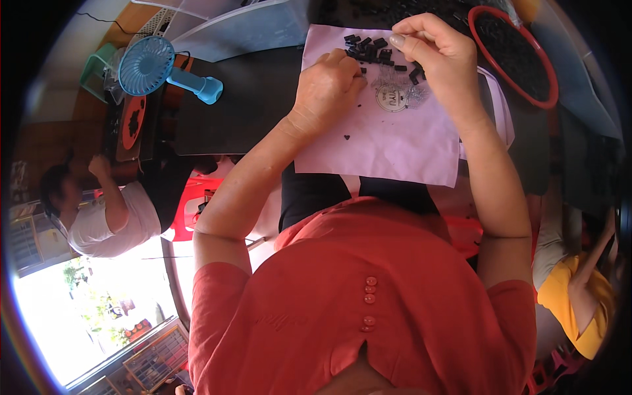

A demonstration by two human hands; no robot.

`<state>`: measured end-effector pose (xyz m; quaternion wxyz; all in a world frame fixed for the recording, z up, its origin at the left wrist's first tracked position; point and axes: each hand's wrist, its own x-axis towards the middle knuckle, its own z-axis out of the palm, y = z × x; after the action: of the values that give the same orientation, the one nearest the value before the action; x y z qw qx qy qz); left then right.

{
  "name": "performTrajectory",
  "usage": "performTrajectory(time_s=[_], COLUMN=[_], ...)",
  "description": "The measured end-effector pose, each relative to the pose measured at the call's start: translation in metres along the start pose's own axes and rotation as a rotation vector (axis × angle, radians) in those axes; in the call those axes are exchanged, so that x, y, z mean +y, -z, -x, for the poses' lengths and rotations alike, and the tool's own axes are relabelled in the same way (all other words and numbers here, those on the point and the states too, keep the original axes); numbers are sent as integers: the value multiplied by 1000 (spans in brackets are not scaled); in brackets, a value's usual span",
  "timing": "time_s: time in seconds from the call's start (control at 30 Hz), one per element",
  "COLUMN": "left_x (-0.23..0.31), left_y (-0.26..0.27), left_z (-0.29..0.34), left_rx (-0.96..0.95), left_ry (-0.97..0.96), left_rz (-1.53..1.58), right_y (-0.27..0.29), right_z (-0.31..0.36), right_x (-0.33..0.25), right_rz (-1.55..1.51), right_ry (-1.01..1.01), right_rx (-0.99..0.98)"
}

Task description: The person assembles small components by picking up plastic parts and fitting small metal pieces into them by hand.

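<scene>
A pink cloth bag [382,148] lies flat on the dark table in front of me, with one of its handles showing at the right. Small black plastic pieces [368,49] are heaped on its far part. Near a round printed mark lies a small pile of shiny, clear or silvery bits [413,95], too fine to name. My left hand [329,89] rests on the bag at the left of the pieces, its fingers curled together. Raised over the right side of the heap, my right hand [440,52] pinches thumb against forefinger. Whatever either hand holds is hidden or too small to tell.
A red-rimmed basket [550,85] full of black pieces stands at the right. More black pieces lie at the far edge. A blue handheld fan [148,66] and a translucent bin [243,33] stand at the left. People sit at both sides.
</scene>
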<state>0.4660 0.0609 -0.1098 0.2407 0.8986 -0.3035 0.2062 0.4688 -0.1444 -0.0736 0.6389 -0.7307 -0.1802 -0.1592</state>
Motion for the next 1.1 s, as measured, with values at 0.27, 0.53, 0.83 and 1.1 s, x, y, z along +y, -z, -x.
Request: performTrajectory(time_s=[0.27,0.53,0.83,1.1], left_x=[1,23,34,38], left_y=[-2,17,12,23], left_z=[2,3,9,15], left_rx=[14,99,239,107], left_ry=[-43,224,192,411], left_rz=[-153,364,433,666], right_y=[3,-10,-16,-22], right_z=[-2,4,10,13], right_x=[1,4,-4,-4], right_rz=[89,-99,-210,-244], right_ry=[9,-224,-265,-231], right_rx=[-58,-228,-341,-356])
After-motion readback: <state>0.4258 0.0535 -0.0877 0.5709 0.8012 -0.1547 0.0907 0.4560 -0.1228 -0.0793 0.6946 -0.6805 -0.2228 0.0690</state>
